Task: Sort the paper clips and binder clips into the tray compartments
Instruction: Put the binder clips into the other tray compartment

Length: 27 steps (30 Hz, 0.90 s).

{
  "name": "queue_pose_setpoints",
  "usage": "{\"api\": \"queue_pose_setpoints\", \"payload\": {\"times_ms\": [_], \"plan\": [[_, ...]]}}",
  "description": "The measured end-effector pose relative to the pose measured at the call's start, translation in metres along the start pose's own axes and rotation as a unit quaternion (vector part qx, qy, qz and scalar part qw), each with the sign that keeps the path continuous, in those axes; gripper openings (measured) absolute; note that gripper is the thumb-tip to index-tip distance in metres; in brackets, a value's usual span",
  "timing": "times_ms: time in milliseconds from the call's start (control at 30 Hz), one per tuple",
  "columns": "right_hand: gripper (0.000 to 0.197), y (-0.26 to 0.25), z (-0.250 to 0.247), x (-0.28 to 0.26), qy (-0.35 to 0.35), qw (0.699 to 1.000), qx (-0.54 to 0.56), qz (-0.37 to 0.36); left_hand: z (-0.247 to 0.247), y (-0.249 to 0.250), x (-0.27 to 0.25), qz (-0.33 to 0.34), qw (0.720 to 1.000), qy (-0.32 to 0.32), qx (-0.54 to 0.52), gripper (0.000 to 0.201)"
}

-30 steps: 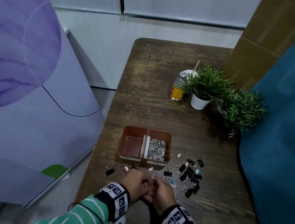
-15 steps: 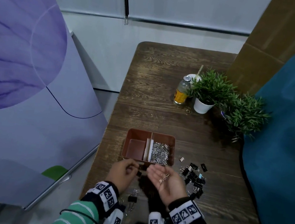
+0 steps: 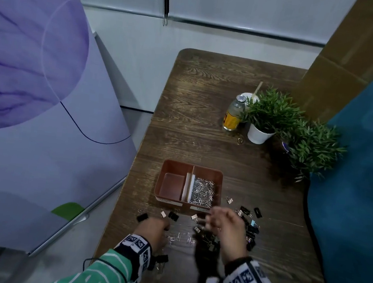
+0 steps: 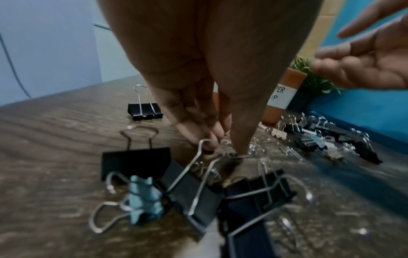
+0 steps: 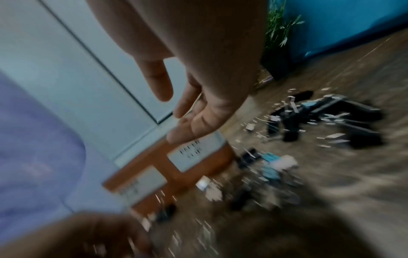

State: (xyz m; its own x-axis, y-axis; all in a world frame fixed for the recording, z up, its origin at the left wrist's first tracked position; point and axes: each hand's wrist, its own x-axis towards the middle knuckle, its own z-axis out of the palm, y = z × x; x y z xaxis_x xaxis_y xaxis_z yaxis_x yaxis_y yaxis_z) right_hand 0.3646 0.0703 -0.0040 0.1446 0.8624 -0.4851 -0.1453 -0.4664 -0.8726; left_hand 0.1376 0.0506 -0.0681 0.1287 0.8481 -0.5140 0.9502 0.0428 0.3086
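The brown tray has a bare left compartment and a heap of silver paper clips in its right one. My left hand is down on the table in front of it. In the left wrist view its thumb and fingertips pinch at a loose paper clip. Large black binder clips and a small blue one lie just under that wrist. My right hand hovers, blurred, at the tray's front right corner with its fingers spread and palm bare. A pile of binder clips lies to its right.
More loose paper clips lie between my hands, and a lone black binder clip sits near the table's left edge. A bottle and two potted plants stand at the back right. Blue fabric borders the right side.
Half a second ago my right palm faced up with paper clips in it; now it is open and bare by the tray. My left hand has dropped to the loose clips on the table.
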Motion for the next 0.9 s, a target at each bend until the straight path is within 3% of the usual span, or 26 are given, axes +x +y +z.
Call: {"api": "queue_pose_setpoints", "payload": {"times_ms": [67,167,233,333,467,633,767,833,900], "plan": [[0.02,0.038,-0.011,-0.007,-0.036,0.983,-0.181,-0.012,0.002,-0.004,0.0,0.005,1.0,-0.007,0.005,0.029],[0.019,0.073,-0.012,-0.018,-0.104,0.897,-0.426,-0.057,0.006,-0.004,0.002,0.014,0.999,-0.016,0.031,0.038],[0.016,0.079,-0.008,-0.024,-0.112,0.854,-0.497,-0.104,0.007,-0.001,0.003,0.029,0.997,-0.034,0.062,0.033],[0.024,0.083,0.005,-0.023,-0.106,0.825,-0.537,-0.137,0.007,0.006,0.004,0.041,0.994,-0.05,0.087,0.021],[0.016,0.081,0.022,-0.015,-0.083,0.8,-0.573,-0.155,0.006,0.017,0.006,0.055,0.993,-0.048,0.091,0.019],[0.021,0.076,0.033,-0.008,-0.126,0.787,-0.575,-0.182,0.003,0.02,0.003,0.069,0.997,0.03,-0.029,0.015],[0.021,0.078,0.02,-0.006,-0.079,0.811,-0.546,-0.193,0.008,0.008,-0.005,0.093,0.995,0.017,-0.037,0.062],[0.026,0.081,0.017,-0.007,-0.089,0.788,-0.578,-0.193,0.007,0.009,-0.01,0.106,0.994,0.015,-0.013,0.066],[0.035,0.085,0.022,-0.009,-0.119,0.759,-0.611,-0.191,0.007,0.013,-0.011,0.095,0.995,0.022,-0.004,0.057]]}}
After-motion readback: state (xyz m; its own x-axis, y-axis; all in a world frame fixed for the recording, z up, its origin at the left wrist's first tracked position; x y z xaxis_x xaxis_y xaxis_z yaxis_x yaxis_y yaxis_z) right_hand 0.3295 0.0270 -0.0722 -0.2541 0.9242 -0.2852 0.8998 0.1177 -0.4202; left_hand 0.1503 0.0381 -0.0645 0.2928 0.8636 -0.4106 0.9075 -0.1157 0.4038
